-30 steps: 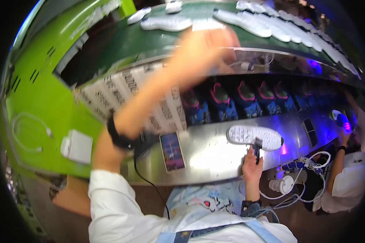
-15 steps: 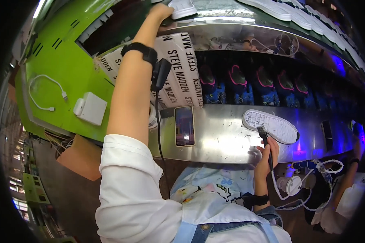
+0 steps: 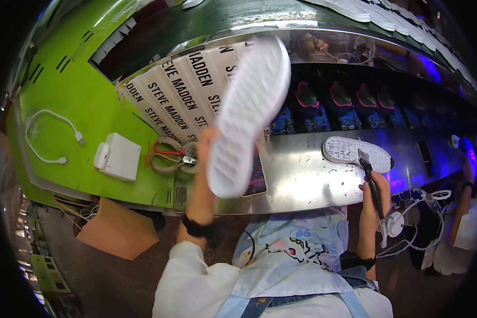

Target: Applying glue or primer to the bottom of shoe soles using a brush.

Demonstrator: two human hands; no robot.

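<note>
A white shoe sole (image 3: 249,114), slightly blurred by motion, is held up in my left hand (image 3: 205,142). My fingers are closed on its left edge, mostly hidden behind it. Its wavy, ridged face is toward me. My right hand (image 3: 376,195) grips a black-handled brush (image 3: 373,185) with a white tube at its lower end. The brush's bristles are at a second white sole (image 3: 346,149), which lies on the metal bench (image 3: 297,183) with its grid-patterned hollow facing up. From this view I cannot tell whether the bristles touch it.
Behind the held sole are a phone (image 3: 258,177) and a printed white box (image 3: 175,100). Red-handled scissors (image 3: 169,153) lie beside tape rolls. White soles (image 3: 376,17) line the far conveyor; dark shoe uppers (image 3: 342,98) fill the shelf below. A co-worker's arm (image 3: 461,206) is at right.
My left hand has come back from the far conveyor toward me, bringing a white sole. My right hand has shifted slightly right with the brush, remaining at the sole on the bench.
</note>
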